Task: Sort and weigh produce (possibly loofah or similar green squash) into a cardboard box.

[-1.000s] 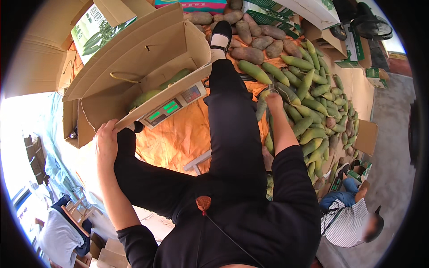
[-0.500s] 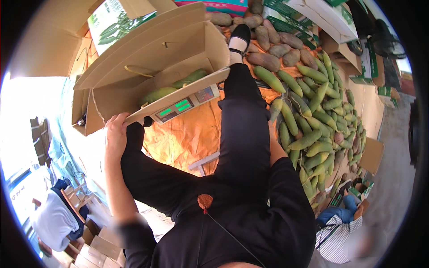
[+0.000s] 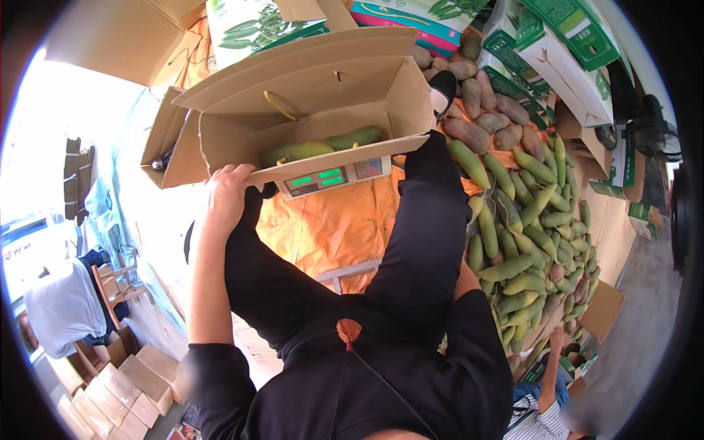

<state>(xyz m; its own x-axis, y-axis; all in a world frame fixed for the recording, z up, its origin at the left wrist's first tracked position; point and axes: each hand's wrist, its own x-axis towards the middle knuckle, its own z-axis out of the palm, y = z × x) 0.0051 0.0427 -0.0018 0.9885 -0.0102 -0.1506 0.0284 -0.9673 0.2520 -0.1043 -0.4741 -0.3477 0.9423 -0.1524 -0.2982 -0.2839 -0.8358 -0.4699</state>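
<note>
Just now, R hand has left the heap of long green radishes (image 3: 543,242), dropping behind black-trousered R thigh (image 3: 425,220).
R fingers hidden, can't tell if holding anything; box load looks unchanged, so prob. nothing added yet: two green radishes (image 3: 297,152) lying in open brown cardboard box (image 3: 400,95) on white digital scale (image 3: 352,174). L hand (image 3: 229,194) clasps box's near edge, L end.

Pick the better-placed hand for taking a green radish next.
Right hand, likely: its forearm lies beside the green radish pile, though the hand itself is hidden. The left hand grips the cardboard box, well left of the pile.
</note>
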